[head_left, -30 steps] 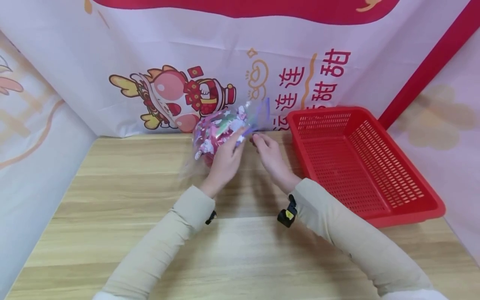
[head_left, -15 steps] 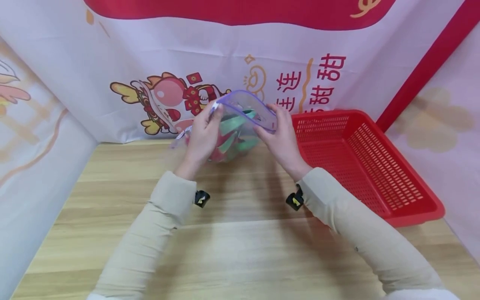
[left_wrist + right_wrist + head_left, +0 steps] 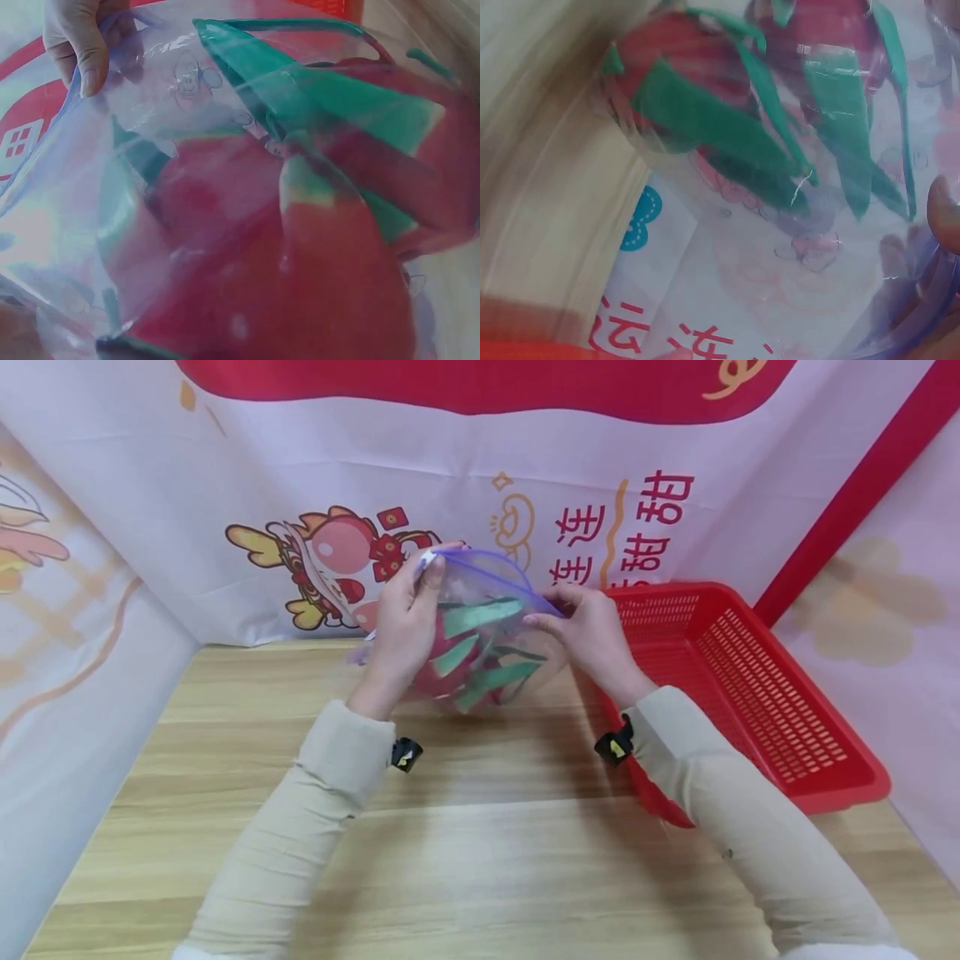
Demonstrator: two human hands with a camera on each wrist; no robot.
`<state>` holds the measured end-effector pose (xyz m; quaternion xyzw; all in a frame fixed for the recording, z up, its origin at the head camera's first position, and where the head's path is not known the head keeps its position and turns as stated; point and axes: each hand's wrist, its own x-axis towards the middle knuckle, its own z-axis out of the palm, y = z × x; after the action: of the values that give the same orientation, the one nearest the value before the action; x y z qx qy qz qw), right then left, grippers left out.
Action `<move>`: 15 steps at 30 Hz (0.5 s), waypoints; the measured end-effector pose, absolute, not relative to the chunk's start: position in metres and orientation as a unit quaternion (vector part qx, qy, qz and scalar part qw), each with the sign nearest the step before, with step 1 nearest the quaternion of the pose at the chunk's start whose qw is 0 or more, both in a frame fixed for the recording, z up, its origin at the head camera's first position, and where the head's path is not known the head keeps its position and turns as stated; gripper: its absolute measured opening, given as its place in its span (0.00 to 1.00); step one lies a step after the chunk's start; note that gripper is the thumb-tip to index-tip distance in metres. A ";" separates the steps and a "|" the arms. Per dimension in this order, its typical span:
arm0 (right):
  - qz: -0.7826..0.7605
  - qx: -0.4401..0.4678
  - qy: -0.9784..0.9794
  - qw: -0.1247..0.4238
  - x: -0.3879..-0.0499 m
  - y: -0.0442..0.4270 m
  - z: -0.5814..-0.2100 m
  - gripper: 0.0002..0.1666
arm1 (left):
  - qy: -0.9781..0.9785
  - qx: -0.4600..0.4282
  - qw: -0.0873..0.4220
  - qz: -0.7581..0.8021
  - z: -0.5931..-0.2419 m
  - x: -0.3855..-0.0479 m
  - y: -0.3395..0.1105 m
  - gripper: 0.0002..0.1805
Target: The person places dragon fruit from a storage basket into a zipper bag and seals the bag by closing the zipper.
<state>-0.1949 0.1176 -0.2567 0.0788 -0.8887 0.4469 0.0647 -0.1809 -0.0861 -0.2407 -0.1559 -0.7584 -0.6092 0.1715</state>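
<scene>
Clear plastic shows the fruit (image 3: 345, 262) inside the bag (image 3: 472, 587): at least two, red with green leaflike flaps. The bag is held above the table (image 3: 487, 877), close to the middle of its far edge; whether its underside touches the wood cannot be told. Its purple rim (image 3: 542, 602) runs from hand to hand, the two strips parted midway. The left hand (image 3: 405, 627) pinches the rim's left end beside a white tab (image 3: 428, 560); the right hand (image 3: 592, 627), well apart from it, pinches the right end between thumb and fingers. Towards the table's right edge stands the red basket (image 3: 765, 693), its far rim near the far edge. Beige sleeves (image 3: 322, 793) cover both arms, and a black device (image 3: 406, 754) sits at each wrist. Behind the far edge hangs a white cloth (image 3: 420, 452) with red characters and a cartoon figure.
</scene>
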 end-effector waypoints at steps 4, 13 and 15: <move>0.437 0.071 -0.893 0.083 -0.194 0.121 -0.247 0.18 | -0.751 -0.143 0.192 -0.616 -0.240 -0.183 -0.087 0.21; 0.417 0.081 -0.901 0.087 -0.193 0.130 -0.222 0.17 | -0.710 -0.037 0.135 -0.691 -0.253 -0.194 -0.098 0.22; 0.420 0.077 -0.902 0.069 -0.192 0.133 -0.221 0.17 | -0.707 -0.029 0.116 -0.697 -0.256 -0.196 -0.100 0.22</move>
<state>-0.1925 0.1326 -0.2209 0.0773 -0.9018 0.4196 0.0688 -0.1957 -0.0995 -0.2565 -0.0291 -0.7071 -0.6970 0.1159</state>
